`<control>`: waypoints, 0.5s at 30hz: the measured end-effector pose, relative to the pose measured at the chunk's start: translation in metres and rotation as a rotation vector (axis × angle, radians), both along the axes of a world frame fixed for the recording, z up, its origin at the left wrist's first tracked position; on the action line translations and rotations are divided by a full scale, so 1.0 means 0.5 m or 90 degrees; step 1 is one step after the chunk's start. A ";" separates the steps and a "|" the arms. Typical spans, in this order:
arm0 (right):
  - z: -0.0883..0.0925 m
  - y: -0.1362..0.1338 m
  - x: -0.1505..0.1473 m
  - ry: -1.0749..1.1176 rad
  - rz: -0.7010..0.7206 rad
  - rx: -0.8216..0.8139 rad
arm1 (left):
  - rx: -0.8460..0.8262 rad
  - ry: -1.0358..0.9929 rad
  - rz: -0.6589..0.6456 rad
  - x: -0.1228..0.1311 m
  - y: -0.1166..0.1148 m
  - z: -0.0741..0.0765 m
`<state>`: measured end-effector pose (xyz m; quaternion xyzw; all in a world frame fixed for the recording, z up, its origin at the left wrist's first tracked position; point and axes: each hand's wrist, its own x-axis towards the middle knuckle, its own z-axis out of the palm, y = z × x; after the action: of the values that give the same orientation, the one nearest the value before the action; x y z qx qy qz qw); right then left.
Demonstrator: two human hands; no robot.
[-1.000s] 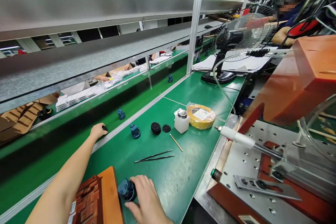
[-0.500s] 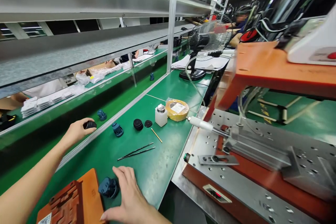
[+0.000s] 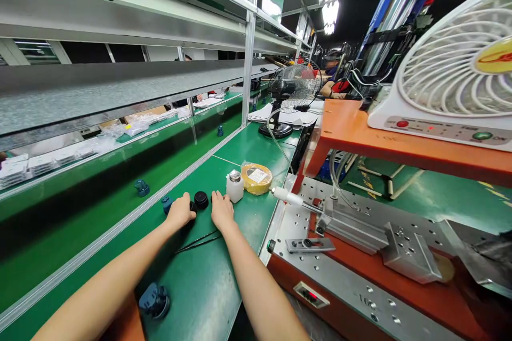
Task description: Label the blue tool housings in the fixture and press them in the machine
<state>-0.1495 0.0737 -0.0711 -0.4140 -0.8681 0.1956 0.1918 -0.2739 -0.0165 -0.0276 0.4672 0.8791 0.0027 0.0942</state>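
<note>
My left hand (image 3: 181, 213) is closed around a small black part (image 3: 193, 206), mostly covered by the fingers. A dark blue plastic part (image 3: 166, 204) shows just beyond that hand. Between my hands stands a short, round black cap (image 3: 201, 200). My right hand (image 3: 222, 210) has its fingers bent down over a flat black disc (image 3: 213, 198); only a dark edge shows at the fingertips. Black tweezers (image 3: 197, 242) lie between my forearms. Nearer to me another dark blue plastic part (image 3: 154, 301) sits beside an orange fixture (image 3: 127, 326), largely behind my left forearm.
A white pump bottle (image 3: 234, 187) and a wrapped yellow tape roll (image 3: 256, 179) stand beyond my right hand. Another blue part (image 3: 142, 187) is on the green belt (image 3: 108, 213). On the right is a metal press (image 3: 352, 229), beneath an orange shelf bearing a white fan (image 3: 456, 69).
My left hand has moved from over the belt to beside the black cap, holding the black part. My right hand has left the near blue part and reached forward to the disc. The view has shifted.
</note>
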 end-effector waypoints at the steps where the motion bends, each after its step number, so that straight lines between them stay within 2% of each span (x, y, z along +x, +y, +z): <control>1: -0.006 0.001 -0.002 -0.016 0.001 0.002 | -0.006 0.001 0.009 -0.002 0.002 -0.005; 4: -0.015 0.002 -0.005 -0.052 -0.006 0.011 | -0.013 -0.004 0.021 -0.003 0.007 -0.016; 8: -0.011 -0.012 0.007 -0.062 -0.026 0.031 | -0.003 -0.015 0.028 0.010 0.018 -0.020; 12: 0.016 -0.040 0.033 -0.019 -0.055 0.065 | 0.019 -0.024 0.039 0.022 0.023 -0.020; 15: 0.046 -0.047 0.033 0.037 -0.040 0.086 | 0.033 -0.038 0.043 0.023 0.021 -0.021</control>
<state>-0.1329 0.0504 -0.0482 -0.4216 -0.8597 0.1424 0.2508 -0.2626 -0.0059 -0.0383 0.4391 0.8909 0.0427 0.1084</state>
